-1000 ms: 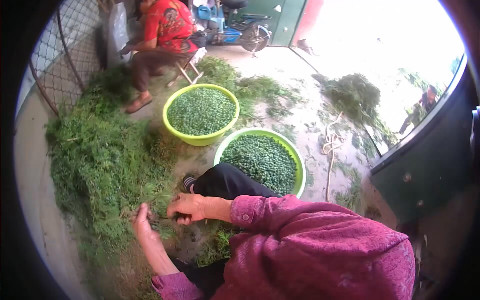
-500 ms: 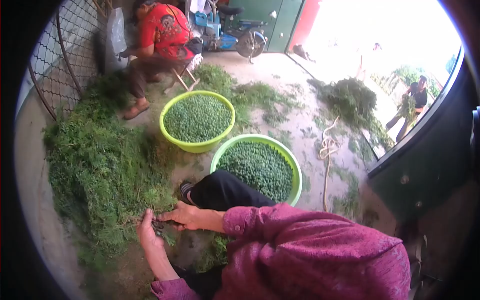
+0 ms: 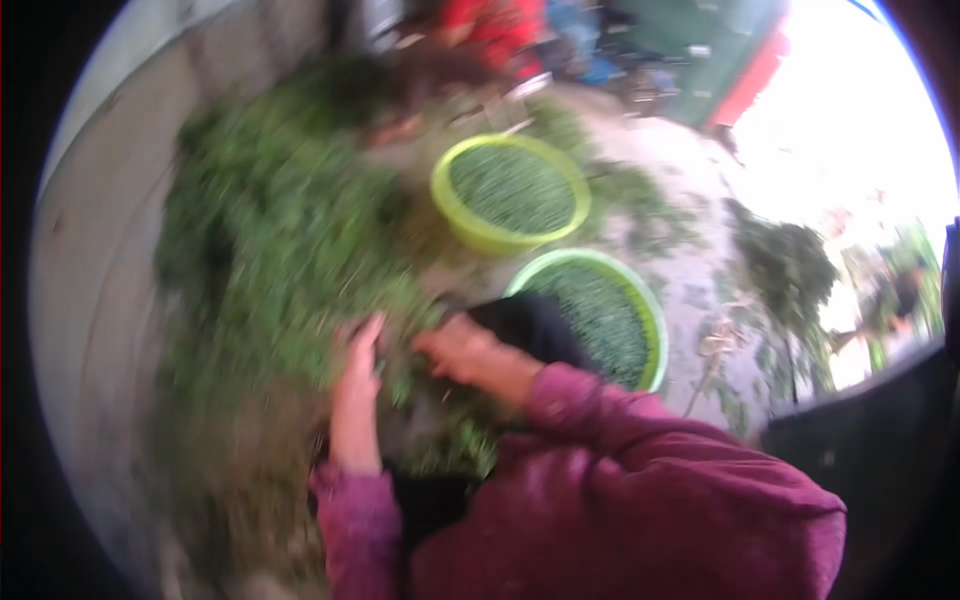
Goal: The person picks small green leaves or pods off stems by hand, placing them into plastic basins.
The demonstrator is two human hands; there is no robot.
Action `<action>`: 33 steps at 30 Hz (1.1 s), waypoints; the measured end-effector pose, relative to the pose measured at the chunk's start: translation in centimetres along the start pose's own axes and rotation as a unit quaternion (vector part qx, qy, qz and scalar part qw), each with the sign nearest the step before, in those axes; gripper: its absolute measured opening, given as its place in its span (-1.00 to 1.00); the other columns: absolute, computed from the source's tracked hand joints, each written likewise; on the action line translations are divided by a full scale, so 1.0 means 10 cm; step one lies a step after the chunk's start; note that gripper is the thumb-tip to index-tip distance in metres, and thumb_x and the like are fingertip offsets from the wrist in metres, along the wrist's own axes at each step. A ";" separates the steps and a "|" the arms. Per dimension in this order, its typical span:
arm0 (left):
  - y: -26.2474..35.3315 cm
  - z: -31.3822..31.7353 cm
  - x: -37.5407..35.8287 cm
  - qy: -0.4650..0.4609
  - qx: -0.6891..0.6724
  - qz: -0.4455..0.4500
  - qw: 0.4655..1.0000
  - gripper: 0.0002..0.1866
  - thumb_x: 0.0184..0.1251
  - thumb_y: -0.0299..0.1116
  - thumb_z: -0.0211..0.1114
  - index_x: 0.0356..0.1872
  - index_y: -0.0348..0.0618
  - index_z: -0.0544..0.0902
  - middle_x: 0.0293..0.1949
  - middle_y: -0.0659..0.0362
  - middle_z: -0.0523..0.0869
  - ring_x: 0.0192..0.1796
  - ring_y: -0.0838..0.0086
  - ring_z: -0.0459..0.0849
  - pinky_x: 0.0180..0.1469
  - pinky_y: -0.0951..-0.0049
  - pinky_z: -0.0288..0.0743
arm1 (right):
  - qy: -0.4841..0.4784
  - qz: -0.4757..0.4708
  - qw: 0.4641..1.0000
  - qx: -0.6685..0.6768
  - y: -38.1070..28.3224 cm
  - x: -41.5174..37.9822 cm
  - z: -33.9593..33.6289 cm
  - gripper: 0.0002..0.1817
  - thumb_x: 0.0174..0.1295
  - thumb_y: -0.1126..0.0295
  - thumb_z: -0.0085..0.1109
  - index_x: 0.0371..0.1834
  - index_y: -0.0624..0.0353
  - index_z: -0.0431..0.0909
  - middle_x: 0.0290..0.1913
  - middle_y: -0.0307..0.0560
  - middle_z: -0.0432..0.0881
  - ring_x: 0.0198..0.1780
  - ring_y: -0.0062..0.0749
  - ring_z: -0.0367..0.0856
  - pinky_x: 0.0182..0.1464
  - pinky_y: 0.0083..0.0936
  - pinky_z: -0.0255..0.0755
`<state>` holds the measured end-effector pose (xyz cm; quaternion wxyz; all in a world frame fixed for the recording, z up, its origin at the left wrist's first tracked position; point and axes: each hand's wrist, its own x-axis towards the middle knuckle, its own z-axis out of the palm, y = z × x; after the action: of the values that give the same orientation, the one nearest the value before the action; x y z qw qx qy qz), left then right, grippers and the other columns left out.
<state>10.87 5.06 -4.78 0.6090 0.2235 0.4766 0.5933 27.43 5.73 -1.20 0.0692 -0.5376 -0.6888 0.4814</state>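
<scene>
The whole view is smeared by motion. At the near edge of a big heap of leafy green cuttings (image 3: 270, 230), my left hand (image 3: 357, 365) has its thumb side up. Something dark shows by its fingers, too blurred to name. A short gap to the right, my right hand (image 3: 462, 350) is bent over beside my knee, its fingertips pointing left at the greenery. Whether either hand grips a sprig is not clear. Beyond my knee stands a light green basin (image 3: 658, 345) of small round green berries (image 3: 590, 310).
A yellow-green basin (image 3: 447, 205), also full of green berries, stands farther back. Behind it sits a person in red (image 3: 495, 30). More cuttings (image 3: 785, 260) lie by the bright doorway, with a rope (image 3: 715, 345) on the floor and another person (image 3: 905, 290) outside.
The camera has swung, so the basins and heap sit farther right and higher. My hands, together at a stem before, are now apart.
</scene>
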 end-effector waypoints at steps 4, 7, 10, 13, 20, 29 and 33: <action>0.26 -0.13 -0.12 0.001 -0.051 -0.001 0.999 -0.86 0.01 -0.30 0.35 -0.47 -0.07 0.57 -0.58 0.33 0.51 -0.51 0.62 0.46 -0.51 0.53 0.35 | -0.159 0.059 0.776 0.608 0.36 0.15 0.11 -0.98 0.05 0.58 0.00 -0.47 0.28 0.44 -0.48 -0.05 0.48 -0.50 -0.43 0.47 -0.65 -0.61 0.25; 0.28 -0.08 -0.16 0.008 -0.087 -0.036 0.996 -0.84 0.05 -0.33 0.33 -0.38 -0.08 0.56 -0.56 0.29 0.55 -0.50 0.55 0.50 -0.54 0.46 0.40 | -0.148 0.042 0.759 0.633 0.32 0.07 0.05 -0.92 0.08 0.60 -0.03 -0.38 0.20 0.41 -0.44 -0.11 0.49 -0.44 -0.38 0.53 -0.56 -0.68 0.34; 0.27 -0.08 -0.15 0.011 -0.092 -0.041 0.995 -0.81 0.04 -0.31 0.34 -0.35 -0.10 0.55 -0.55 0.27 0.56 -0.50 0.53 0.51 -0.53 0.44 0.41 | -0.177 0.002 0.754 0.632 0.22 0.08 0.01 -0.93 0.09 0.60 0.02 -0.39 0.18 0.42 -0.38 -0.15 0.52 -0.43 -0.43 0.52 -0.51 -0.67 0.36; 0.29 -0.11 -0.16 0.006 -0.097 -0.040 0.994 -0.80 0.03 -0.32 0.35 -0.35 -0.11 0.55 -0.53 0.26 0.58 -0.49 0.53 0.51 -0.52 0.45 0.40 | -0.143 0.005 0.753 0.642 0.16 0.18 0.03 -0.85 0.09 0.54 0.14 -0.28 0.16 0.41 -0.27 -0.17 0.54 -0.40 -0.46 0.51 -0.49 -0.57 0.36; 0.29 -0.09 -0.19 -0.016 -0.099 -0.021 0.995 -0.83 0.02 -0.34 0.35 -0.37 -0.10 0.57 -0.53 0.28 0.58 -0.47 0.57 0.51 -0.47 0.52 0.34 | 0.031 0.103 0.808 0.580 -0.28 0.10 0.24 -0.49 0.01 0.52 0.27 0.01 0.17 0.23 -0.18 -0.09 0.51 -0.36 -0.38 0.51 -0.46 -0.48 0.35; 0.33 -0.26 -0.15 0.009 -0.113 0.003 0.994 -0.85 0.03 -0.35 0.33 -0.37 -0.08 0.57 -0.52 0.28 0.56 -0.45 0.57 0.49 -0.47 0.49 0.33 | -0.270 0.063 0.756 0.593 0.08 -0.02 0.07 -0.78 0.20 0.26 0.03 -0.45 0.18 0.40 -0.42 -0.06 0.44 -0.55 -0.49 0.36 -0.67 -0.69 0.12; 0.25 -0.22 -0.13 0.053 -0.157 -0.020 0.986 -0.85 0.04 -0.36 0.33 -0.37 -0.07 0.56 -0.51 0.28 0.55 -0.44 0.55 0.47 -0.47 0.46 0.33 | -0.197 0.100 0.748 0.626 -0.14 -0.14 0.13 -0.86 0.17 0.35 0.08 -0.44 0.15 0.40 -0.47 -0.12 0.43 -0.57 -0.53 0.33 -0.68 -0.73 0.07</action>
<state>7.97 3.65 -3.24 0.6223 0.0835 0.4137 0.6593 26.26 3.93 -0.21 0.2046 -0.3331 -0.1732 0.9040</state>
